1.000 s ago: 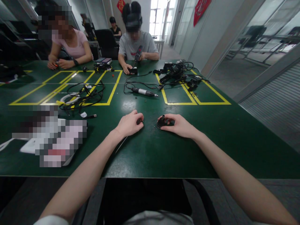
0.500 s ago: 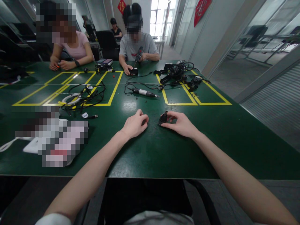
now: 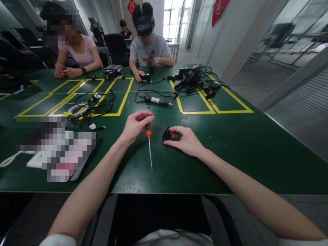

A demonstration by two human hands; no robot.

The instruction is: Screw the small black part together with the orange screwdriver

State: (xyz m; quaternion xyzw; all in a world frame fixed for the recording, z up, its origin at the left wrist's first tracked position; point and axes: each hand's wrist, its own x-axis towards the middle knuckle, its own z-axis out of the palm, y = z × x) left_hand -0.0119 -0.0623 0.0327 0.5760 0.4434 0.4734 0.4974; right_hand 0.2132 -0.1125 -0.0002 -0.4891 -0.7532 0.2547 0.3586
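Observation:
My left hand (image 3: 137, 126) is closed round the handle of a screwdriver (image 3: 149, 132). Its handle is dark with an orange collar, and the long thin shaft slants down toward the near edge of the table. To the right, my right hand (image 3: 186, 140) grips a small black round-based part (image 3: 166, 136) between thumb and fingers. A short stem sticks up from that part, and its base is at the tabletop. The screwdriver and the black part are apart from each other.
Beyond my hands lies a corded pen-shaped electric screwdriver (image 3: 157, 100). Black cables (image 3: 192, 78) are heaped at the back right, with another tangle (image 3: 94, 104) at left. Pixelated items (image 3: 69, 157) lie front left. Across the green table (image 3: 243, 153) a person (image 3: 151, 51) works with a power tool.
A screwdriver now shows in my left hand, which has lifted and shifted left. My right hand has moved left and slightly nearer with the black part.

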